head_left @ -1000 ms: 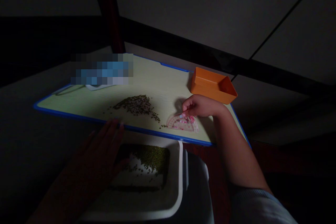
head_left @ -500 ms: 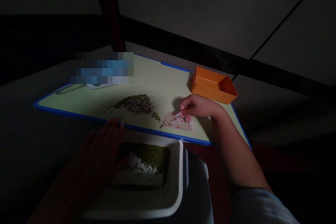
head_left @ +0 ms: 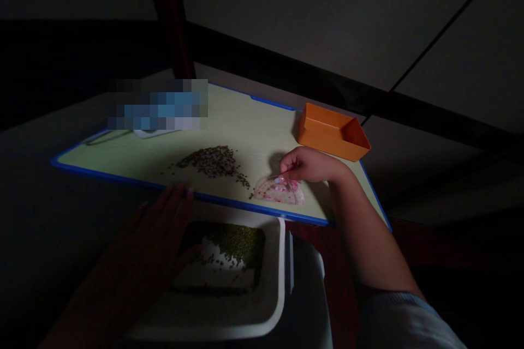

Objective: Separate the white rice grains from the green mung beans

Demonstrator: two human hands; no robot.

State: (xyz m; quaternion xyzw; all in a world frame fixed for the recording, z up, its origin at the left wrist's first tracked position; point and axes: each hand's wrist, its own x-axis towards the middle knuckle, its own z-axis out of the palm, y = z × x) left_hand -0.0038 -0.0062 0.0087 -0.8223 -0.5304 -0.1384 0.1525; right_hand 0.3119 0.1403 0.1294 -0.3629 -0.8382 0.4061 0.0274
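My right hand [head_left: 305, 164] is closed in a pinch at the upper edge of a clear half-round protractor [head_left: 273, 195] with pink prints. The protractor lies low over the board near its front edge. Just left of it, a pile of small dark and green beans [head_left: 213, 161] spreads on the pale board [head_left: 245, 120], with a few stray beans by the protractor's left corner. My left hand [head_left: 164, 218], in deep shadow, is stretched out with its fingers pointing at the board's front edge. It lies over the left side of a white tub [head_left: 275, 305] holding green beans [head_left: 241, 242].
An orange open box [head_left: 333, 133] stands at the board's back right corner. At the back left, a blurred-out item sits on a white base [head_left: 158, 133] with a cord. The board has a blue rim [head_left: 262, 209]. A wall rises behind.
Hardly anything differs. Both hands keep their places, and the protractor tilts or shifts very slightly under my right fingers.
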